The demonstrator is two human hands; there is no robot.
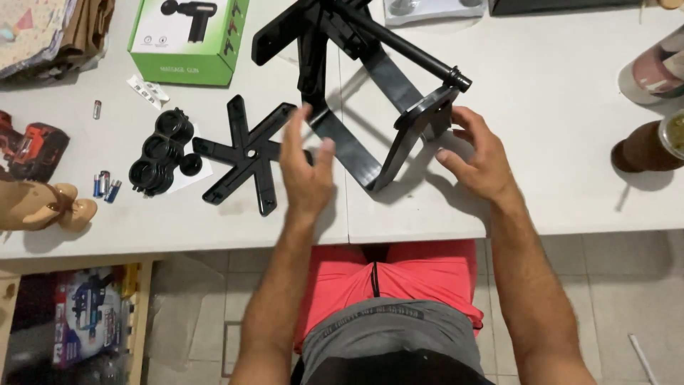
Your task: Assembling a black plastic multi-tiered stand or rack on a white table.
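I sit at a white counter (570,142) and look down at my two bare arms reaching over it. The biggest thing in front of me is a black frame (370,85) of flat plastic bars and a round rod, standing tilted near the middle of the counter, its lower corner resting on the surface just beyond my hands. It looks matte, rigid and angular, with the rod ending in a ringed tip at the upper right and a flat plate hanging under that tip. My right hand (479,158) is at that plate, fingers curled loosely and spread, touching or nearly touching its edge, apparently to steady it; it is not clamped on anything. My left hand (306,171) hovers edge-on beside the frame's lower bar, fingers apart and empty, close enough to catch the frame if it tips. Left of it a black star-shaped base (246,153) lies flat, and further left a cluster of black wheels (162,151). A green box (189,36) sits at the far edge, a red drill (32,150) at the left edge, and small batteries (105,185) lie loose near it.
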